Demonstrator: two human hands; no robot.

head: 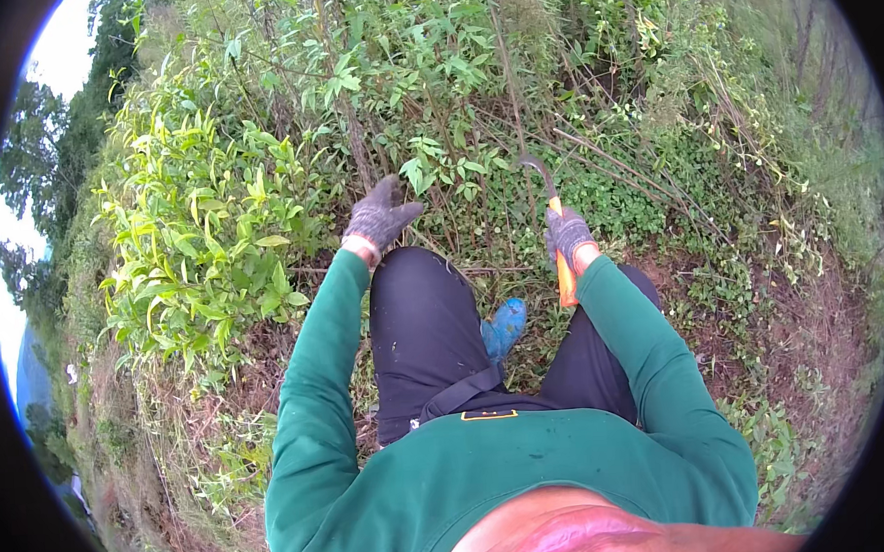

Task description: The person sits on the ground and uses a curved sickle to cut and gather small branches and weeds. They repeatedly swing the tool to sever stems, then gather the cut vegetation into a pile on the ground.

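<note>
My right hand, in a dark knit glove, grips the orange handle of a sickle. Its curved dark blade points up and to the left, in front of leafy stems. My left hand, gloved in the same way, is held above my left knee with thumb and fingers apart and nothing in it. Just beyond that hand stand tall green weeds with thin upright stems. To its left grows a bright yellow-green leafy shrub.
A blue boot shows between my knees on weedy ground. Long dry stalks lean across low green plants at the right. Bare reddish soil shows beside my right leg. Trees stand at the far left.
</note>
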